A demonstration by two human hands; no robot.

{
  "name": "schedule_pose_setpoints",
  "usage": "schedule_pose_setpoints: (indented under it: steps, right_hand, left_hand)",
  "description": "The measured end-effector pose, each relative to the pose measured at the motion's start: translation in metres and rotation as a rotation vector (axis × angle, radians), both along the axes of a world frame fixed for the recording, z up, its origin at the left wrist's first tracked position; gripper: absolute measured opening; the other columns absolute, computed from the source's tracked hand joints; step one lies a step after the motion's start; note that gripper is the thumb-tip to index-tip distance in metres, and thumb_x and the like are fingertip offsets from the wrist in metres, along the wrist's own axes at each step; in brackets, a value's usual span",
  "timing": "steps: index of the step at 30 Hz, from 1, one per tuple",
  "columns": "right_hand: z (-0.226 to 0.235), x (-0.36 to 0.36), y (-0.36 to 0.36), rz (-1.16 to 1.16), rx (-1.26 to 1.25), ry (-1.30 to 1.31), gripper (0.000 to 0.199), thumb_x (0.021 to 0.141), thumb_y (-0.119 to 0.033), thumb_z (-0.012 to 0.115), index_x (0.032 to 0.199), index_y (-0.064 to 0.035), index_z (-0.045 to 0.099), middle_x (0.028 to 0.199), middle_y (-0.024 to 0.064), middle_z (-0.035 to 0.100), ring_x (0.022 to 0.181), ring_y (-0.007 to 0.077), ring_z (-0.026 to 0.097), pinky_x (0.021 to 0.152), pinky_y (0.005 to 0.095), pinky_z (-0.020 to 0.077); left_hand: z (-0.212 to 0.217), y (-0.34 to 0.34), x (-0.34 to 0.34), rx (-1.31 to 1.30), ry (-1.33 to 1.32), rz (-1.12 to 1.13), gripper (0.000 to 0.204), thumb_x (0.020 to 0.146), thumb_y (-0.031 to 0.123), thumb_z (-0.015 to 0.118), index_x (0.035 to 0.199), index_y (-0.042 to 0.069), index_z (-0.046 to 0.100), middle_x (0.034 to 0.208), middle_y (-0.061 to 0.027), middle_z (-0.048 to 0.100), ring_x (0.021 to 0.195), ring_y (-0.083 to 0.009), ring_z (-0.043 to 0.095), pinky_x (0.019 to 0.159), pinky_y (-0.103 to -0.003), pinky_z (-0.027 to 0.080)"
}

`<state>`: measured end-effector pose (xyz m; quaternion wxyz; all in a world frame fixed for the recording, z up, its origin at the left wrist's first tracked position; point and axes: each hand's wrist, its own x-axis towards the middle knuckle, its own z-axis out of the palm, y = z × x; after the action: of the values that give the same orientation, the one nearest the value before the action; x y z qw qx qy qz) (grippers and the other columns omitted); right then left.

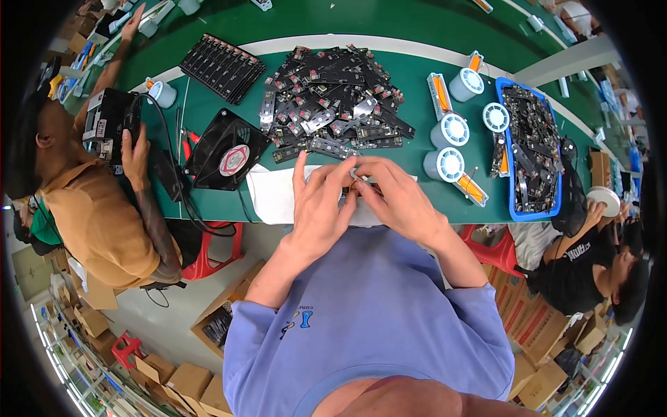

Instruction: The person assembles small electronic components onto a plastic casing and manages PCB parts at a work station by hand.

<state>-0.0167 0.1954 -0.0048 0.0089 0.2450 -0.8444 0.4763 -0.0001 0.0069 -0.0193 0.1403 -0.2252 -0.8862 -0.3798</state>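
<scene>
My left hand (321, 201) and my right hand (401, 199) meet over a white cloth (267, 198) at the near edge of the table. Both have thumb and fingers closed together round a small part with what look like thin wires. The fingers hide most of it, so its kind is unclear. Just beyond my fingertips lies a big heap of narrow black circuit boards (333, 97). One board (332, 148) at the heap's near edge is close to my left fingers.
A black square fan (229, 156) stands left of the cloth, with a stack of board panels (222, 68) behind. White-and-blue round units (445, 165) with orange parts stand at right, beside a blue tray (515, 198) of boards. Co-workers sit on both sides.
</scene>
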Motion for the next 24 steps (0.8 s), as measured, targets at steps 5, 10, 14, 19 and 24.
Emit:
schedule_pose_setpoints:
  steps: [5,10,14,19,24]
  right_hand:
    - [0.0,-0.011,0.007,0.079,0.047,-0.131,0.027,0.094,-0.007,0.071,0.115,0.0002,0.057,0.119,0.019,0.067,0.11,0.0406,0.065,0.091,0.0466,0.055]
    - [0.002,-0.019,0.01,0.103,0.089,-0.041,0.027,0.096,-0.01,0.069,0.117,0.0007,0.056,0.116,0.0192,0.068,0.107,0.0411,0.066,0.088,0.0478,0.0551]
    - [0.013,-0.013,0.007,0.203,0.183,0.076,0.032,0.089,-0.003,0.066,0.118,0.003,0.053,0.102,0.0201,0.067,0.1,0.0416,0.066,0.085,0.0486,0.0547]
    - [0.015,-0.012,0.009,0.159,0.177,-0.078,0.02,0.101,-0.013,0.065,0.113,0.0005,0.055,0.097,0.0182,0.072,0.092,0.0391,0.07,0.078,0.047,0.0553]
    - [0.015,-0.024,0.012,0.165,-0.071,-0.401,0.017,0.104,-0.014,0.063,0.111,0.0007,0.057,0.094,0.0156,0.078,0.085,0.03,0.077,0.072,0.0388,0.0577]
  left_hand:
    - [-0.001,-0.001,0.0,-0.037,-0.004,-0.03,0.072,0.082,0.0,0.078,0.148,0.004,0.049,0.101,-0.0013,0.073,0.112,-0.0235,0.062,0.124,-0.059,0.022]
    - [0.005,0.006,0.004,-0.131,-0.002,0.133,0.072,0.083,0.001,0.078,0.148,0.002,0.048,0.105,-0.0033,0.073,0.116,-0.0244,0.061,0.124,-0.06,0.021]
    - [0.002,0.004,0.006,-0.111,0.002,0.038,0.07,0.085,0.003,0.076,0.149,0.001,0.047,0.099,-0.0017,0.073,0.111,-0.0248,0.062,0.124,-0.063,0.02]
    - [0.011,0.0,-0.002,-0.023,-0.031,-0.058,0.062,0.08,0.005,0.082,0.136,0.004,0.054,0.097,-0.0021,0.072,0.102,-0.0246,0.064,0.124,-0.062,0.022]
    - [-0.004,-0.008,-0.004,-0.05,0.045,-0.101,0.052,0.08,0.004,0.084,0.125,0.006,0.059,0.097,-0.0029,0.068,0.101,-0.0238,0.065,0.123,-0.063,0.023]
